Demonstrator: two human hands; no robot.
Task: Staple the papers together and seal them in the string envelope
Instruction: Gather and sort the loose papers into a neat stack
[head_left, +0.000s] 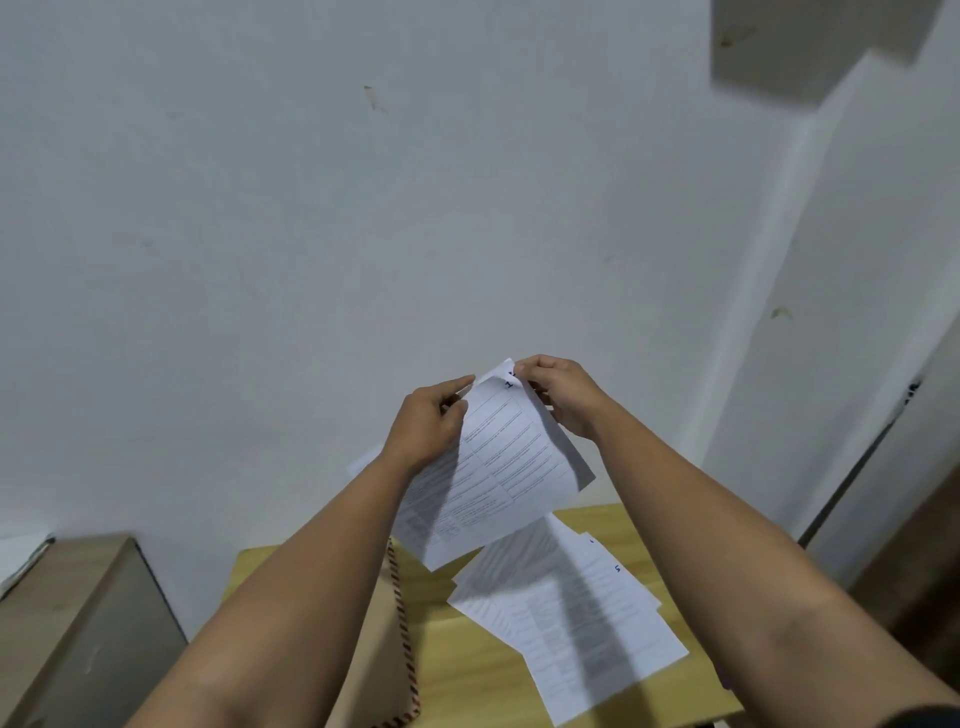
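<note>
Above the worktop (467, 654): held sheets (498, 467), left hand (428, 426) and right hand (563, 397) pinching their top corners. We judge collating underway; loose papers (566, 618) below need gathering, envelope (384, 639) left.

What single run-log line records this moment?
left hand: holds raised sheets | right hand: pinches top corner | loose papers, envelope: on table

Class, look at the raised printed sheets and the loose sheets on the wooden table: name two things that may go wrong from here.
1. Both hands, left hand and right hand, pinch only the top corners of the raised white printed sheets, so they might slip or tear.
2. The loose white printed sheets lie fanned on the light wooden table, so a page could be missed or stapled out of order.
</note>
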